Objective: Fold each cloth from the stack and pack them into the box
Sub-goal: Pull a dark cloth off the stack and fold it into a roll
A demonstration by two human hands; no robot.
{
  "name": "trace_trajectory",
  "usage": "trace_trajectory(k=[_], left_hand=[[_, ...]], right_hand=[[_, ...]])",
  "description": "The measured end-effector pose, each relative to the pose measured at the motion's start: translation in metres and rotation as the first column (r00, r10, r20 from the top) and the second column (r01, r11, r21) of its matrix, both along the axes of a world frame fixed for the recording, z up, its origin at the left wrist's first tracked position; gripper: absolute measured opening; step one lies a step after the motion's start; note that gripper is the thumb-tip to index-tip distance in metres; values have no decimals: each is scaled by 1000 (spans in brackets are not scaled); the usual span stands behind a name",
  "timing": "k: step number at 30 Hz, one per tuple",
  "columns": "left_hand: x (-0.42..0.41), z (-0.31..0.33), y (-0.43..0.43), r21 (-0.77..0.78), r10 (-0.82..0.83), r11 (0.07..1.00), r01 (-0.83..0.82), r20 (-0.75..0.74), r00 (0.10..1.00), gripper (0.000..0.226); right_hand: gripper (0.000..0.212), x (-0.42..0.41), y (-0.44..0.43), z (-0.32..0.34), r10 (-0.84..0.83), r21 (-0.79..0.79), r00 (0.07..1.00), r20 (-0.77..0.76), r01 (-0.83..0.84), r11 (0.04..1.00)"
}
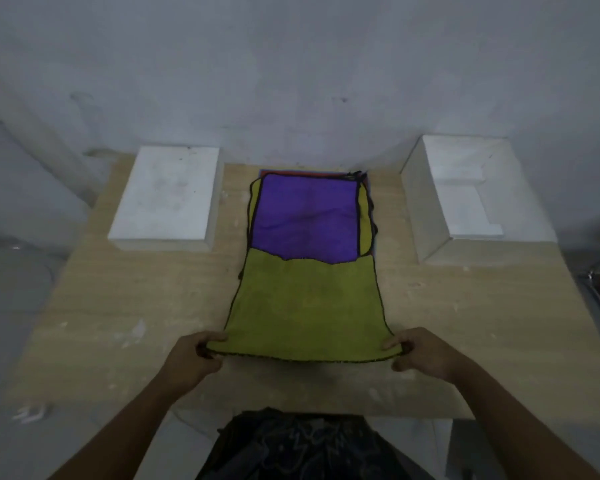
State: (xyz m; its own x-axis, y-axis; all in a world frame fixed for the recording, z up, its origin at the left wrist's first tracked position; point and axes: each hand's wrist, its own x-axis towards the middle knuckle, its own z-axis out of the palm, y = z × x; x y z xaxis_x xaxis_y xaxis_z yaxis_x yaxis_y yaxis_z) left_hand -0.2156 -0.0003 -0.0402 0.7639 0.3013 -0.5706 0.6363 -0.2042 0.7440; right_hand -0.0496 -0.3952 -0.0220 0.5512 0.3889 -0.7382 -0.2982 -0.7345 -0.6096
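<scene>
**Green cloth held by its two near corners, half off the stack**

Head view. The table [118, 306] fills the middle of the frame. The stack [368, 216] lies at 12 o'clock, with a purple cloth [305, 220] showing on top and a red edge [291, 173] at its far side. The green cloth [309, 306] runs from the stack toward 6 o'clock. Its far edge overlaps the purple cloth and its near edge is at the hands.

The left hand [194, 355], at 7 o'clock, pinches the near-left corner, thumb on top and fingers curled under. The right hand [426, 355], at 5 o'clock, pinches the near-right corner in the same way. The near edge looks raised just off the table, with a shadow beneath it.

The box [465, 192] stands open at 2 o'clock, well apart from the cloth, with a stepped white insert inside and no cloth that I can see. A white block [167, 195], perhaps its lid, sits at 10 o'clock.

The step in hand appears to be drawing the top cloth off the stack, with folding not yet begun. The next move calls for an even pull from both hands toward 6 o'clock until the far edge is off the purple cloth without dragging it. The green cloth can then be laid flat and folded edge to edge.
</scene>
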Motion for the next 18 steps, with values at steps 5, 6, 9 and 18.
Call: trace_trajectory(k=[5,6,9,18], left_hand=[[-10,4,-4,10,14,1000,-15,54,998,21],[-9,5,-4,-7,22,1000,-22,54,998,18],[4,5,-4,-67,86,994,-82,69,994,17],[68,5,-13,-165,271,954,-250,124,954,25]], right_hand=[[18,-22,-18,-13,-61,17,998,8,61,998],[12,-23,-20,-14,-81,22,996,27,80,997],[9,-21,-20,-11,-180,73,979,99,173,982],[60,9,6,-17,-606,355,795,-37,577,736]])
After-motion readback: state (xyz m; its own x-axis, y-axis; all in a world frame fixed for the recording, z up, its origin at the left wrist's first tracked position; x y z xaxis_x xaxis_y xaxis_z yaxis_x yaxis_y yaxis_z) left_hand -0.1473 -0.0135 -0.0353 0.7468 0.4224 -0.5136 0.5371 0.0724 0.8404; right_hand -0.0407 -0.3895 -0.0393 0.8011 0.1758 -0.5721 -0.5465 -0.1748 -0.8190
